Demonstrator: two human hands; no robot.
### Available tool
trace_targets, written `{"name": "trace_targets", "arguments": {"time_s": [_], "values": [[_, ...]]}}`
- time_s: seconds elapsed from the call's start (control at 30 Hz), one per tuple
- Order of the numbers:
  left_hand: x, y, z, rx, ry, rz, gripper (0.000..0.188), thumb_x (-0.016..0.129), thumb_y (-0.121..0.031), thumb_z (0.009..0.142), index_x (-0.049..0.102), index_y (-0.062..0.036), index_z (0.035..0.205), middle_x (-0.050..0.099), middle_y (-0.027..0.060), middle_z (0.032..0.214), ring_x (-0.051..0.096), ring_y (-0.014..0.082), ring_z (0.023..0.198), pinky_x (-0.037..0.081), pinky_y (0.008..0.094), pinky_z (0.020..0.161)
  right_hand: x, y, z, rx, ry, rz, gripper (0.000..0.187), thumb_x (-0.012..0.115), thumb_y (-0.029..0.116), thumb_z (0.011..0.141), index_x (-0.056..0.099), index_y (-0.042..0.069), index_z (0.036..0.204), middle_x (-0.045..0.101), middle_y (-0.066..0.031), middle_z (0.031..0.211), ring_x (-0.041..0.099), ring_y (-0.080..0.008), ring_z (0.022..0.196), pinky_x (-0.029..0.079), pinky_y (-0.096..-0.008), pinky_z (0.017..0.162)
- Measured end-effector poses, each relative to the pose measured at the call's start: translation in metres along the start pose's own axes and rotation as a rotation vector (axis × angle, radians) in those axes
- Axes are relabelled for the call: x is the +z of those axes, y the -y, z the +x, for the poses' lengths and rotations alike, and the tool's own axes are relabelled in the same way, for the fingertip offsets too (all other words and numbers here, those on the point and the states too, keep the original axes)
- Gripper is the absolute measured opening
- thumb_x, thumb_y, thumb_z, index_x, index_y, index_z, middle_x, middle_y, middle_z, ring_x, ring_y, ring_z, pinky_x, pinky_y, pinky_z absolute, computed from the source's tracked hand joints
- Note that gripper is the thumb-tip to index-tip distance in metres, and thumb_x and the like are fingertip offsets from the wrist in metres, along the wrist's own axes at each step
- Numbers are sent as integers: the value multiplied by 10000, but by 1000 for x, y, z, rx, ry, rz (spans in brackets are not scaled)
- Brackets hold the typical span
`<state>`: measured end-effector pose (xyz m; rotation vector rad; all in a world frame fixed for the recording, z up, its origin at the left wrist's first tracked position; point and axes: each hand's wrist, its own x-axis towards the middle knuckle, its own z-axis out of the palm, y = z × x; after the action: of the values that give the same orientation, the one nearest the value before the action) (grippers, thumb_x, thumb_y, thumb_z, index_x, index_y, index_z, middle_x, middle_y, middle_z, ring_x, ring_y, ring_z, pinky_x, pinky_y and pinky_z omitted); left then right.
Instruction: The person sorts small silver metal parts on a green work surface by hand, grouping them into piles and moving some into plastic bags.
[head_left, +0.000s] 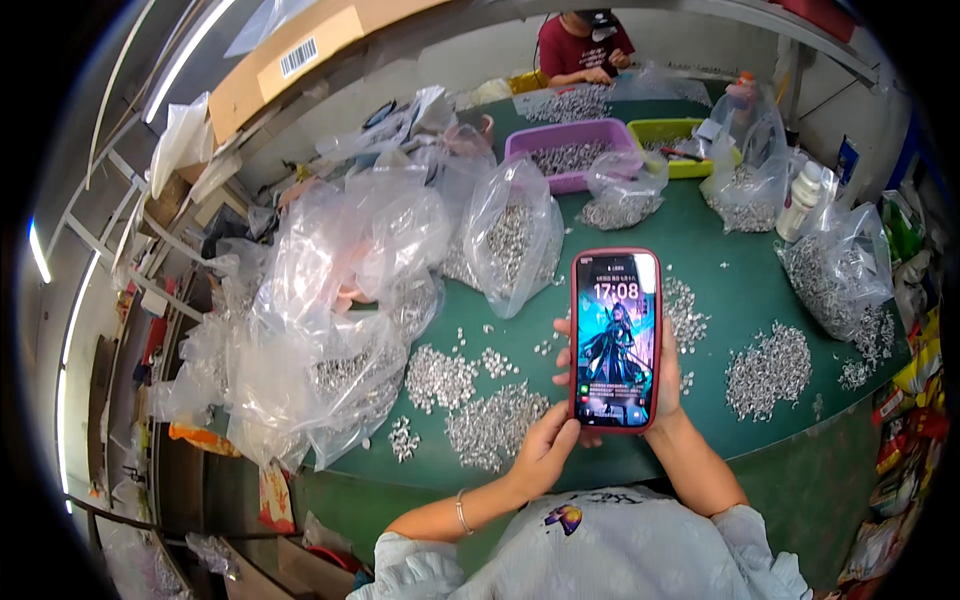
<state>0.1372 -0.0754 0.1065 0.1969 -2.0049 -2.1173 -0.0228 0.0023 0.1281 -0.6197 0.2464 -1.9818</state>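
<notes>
A smartphone (pixel 617 340) in a red case is held upright over the table, its lit screen showing a dark-clothed illustrated figure. Behind its right side lies my right hand (pixel 668 395), wrapped round the phone; fingertips show past the left edge. My left hand (pixel 545 440) grips the lower left corner, thumb at the edge, most of its other fingers hidden. Just left of that hand is a pile of small silvery metal parts (pixel 495 427), with a paler heap of small pieces (pixel 440 378) beyond it. Another pile of metal parts (pixel 768 370) lies to the right.
Clear plastic bags (pixel 345 230) crowd the left of the green table (pixel 720 265). At the back stand a purple bin (pixel 512 145) and a yellow-green bin (pixel 690 168). A white bottle (pixel 800 205) and a bag of parts (pixel 835 275) stand right. A co-worker (pixel 585 50) sits opposite.
</notes>
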Motion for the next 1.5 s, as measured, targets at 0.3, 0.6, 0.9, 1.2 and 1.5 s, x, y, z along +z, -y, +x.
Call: {"name": "trace_targets", "arguments": {"time_s": [0.3,0.6,0.9,1.2,1.5], "values": [[1,2,-11,33,-91,-244,425,455,-155,1010,374,50,1374,550,94,1241,514,148,1144,392,300,990,9,-10,9,72,-35,21,905,240,714,908,224,8,1475,385,-296,1406,554,-412,1140,511,-511,922],[-20,6,-27,29,-288,-318,433,476,-148,1004,390,62,1372,564,91,1243,541,147,1140,414,300,986,4,-29,18,203,-84,-120,914,197,723,901,222,10,1472,413,-242,1410,499,-338,1246,465,-464,1005],[-157,-75,37,387,-859,-492,305,455,-107,972,511,141,1140,606,270,1137,641,328,1036,533,406,931,-38,-29,2,190,-236,-331,708,245,551,999,226,37,1485,535,-285,1252,593,-315,1008,473,-396,895],[-251,-68,106,453,-996,-711,395,328,2,927,264,186,1271,497,342,1211,617,447,1025,571,447,897,-67,-25,-4,215,-333,-388,657,275,508,1014,368,-27,1383,602,-243,1103,600,-280,926,481,-361,825],[-268,-65,128,441,-1251,-889,418,352,-6,903,288,182,1271,535,347,1144,633,444,997,578,447,874,-85,-23,-10,204,-391,-401,614,318,490,1013,427,-34,1313,615,-226,1072,608,-284,900,492,-367,803]]}}
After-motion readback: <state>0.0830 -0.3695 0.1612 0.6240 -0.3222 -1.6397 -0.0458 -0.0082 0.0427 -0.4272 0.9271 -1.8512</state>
